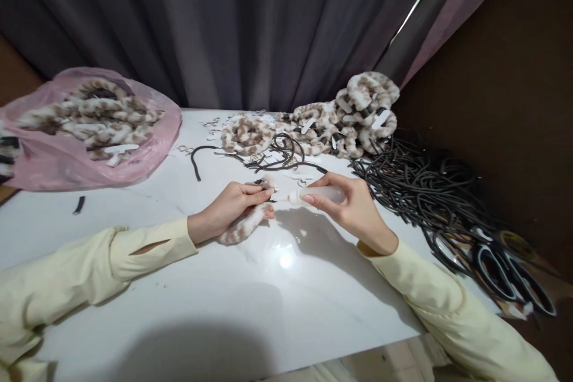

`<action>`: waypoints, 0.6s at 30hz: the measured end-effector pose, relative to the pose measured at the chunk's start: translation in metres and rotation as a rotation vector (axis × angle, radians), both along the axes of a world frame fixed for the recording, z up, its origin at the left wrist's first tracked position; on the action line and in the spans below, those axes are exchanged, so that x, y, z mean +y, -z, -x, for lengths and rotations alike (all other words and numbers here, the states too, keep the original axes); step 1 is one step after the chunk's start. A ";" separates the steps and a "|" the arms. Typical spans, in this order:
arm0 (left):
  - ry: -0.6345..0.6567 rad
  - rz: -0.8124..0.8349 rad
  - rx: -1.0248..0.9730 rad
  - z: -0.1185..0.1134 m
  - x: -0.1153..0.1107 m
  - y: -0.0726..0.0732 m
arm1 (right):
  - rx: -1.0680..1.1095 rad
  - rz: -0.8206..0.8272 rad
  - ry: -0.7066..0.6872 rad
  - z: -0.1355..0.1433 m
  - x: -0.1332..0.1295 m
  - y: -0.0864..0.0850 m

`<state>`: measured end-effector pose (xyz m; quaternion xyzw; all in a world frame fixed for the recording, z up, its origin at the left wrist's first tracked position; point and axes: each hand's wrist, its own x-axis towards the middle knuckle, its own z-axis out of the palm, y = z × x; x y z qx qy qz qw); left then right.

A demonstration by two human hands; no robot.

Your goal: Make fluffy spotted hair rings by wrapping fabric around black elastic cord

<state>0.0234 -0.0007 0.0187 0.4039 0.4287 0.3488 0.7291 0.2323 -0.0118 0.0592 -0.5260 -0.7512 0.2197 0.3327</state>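
My left hand pinches a furry brown-and-white ring above the middle of the table. A short dark end shows near its fingertips. From the other side, my right hand grips a translucent white squeeze bottle, held nearly level. Its narrow nozzle points left and meets the dark end at my left fingertips; whether the tip touches it I cannot tell. Fingers of the left hand partly cover the ring.
A pink plastic bag of furry rings stands at the left. Tagged furry rings are piled at the back. Black cords heap along the right edge, with scissors in front. A short cord piece lies left on the white table.
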 end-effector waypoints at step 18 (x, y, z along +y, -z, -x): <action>-0.002 -0.002 0.019 0.002 0.001 0.002 | -0.030 -0.025 -0.001 0.001 -0.001 0.003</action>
